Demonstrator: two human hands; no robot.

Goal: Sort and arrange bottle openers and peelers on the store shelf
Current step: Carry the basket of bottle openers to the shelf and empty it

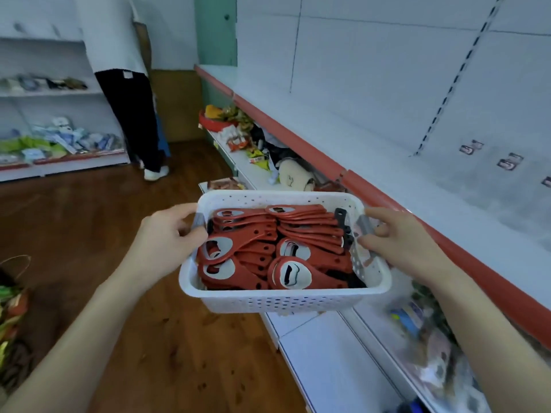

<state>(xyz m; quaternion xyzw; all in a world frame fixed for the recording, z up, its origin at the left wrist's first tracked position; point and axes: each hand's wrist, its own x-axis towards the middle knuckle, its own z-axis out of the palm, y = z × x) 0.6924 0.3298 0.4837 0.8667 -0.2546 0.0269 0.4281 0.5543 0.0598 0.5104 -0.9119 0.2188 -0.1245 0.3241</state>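
A white perforated plastic basket [283, 299] hangs in front of me above the floor, beside the shelving. It is packed with several red bottle openers [265, 248] with silver heads, and a black-handled tool [343, 225] lies at its right side. My left hand [170, 236] grips the grey handle on the basket's left rim. My right hand [396, 236] grips the grey handle on the right rim. The white store shelf [447, 204] with a red front edge runs along the right, nearly level with the basket.
A few small packaged items [507, 162] lie far back on the upper shelf. The lower shelf [253, 150] holds snacks and clutter. A person [131, 108] stands at the back left by another stocked shelf. The floor is brown wood, with bags [12, 308] at the left edge.
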